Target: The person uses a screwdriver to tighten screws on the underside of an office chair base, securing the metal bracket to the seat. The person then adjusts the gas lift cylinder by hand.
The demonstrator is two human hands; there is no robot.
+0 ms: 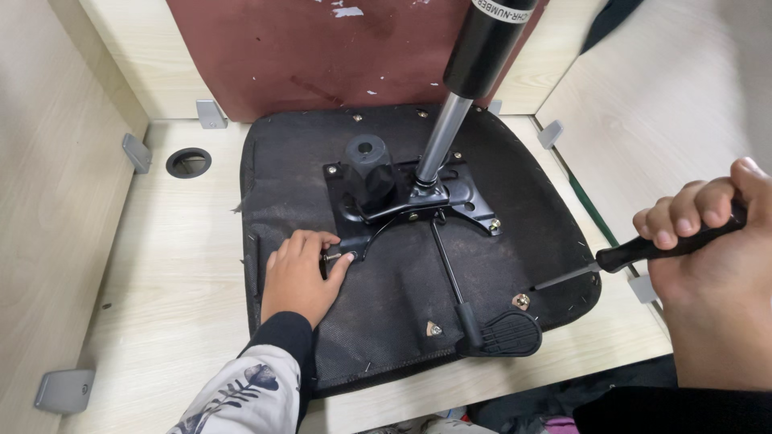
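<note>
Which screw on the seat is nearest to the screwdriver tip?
The screw at the seat's right edge, just below the screwdriver tip; the others lie further left.
</note>
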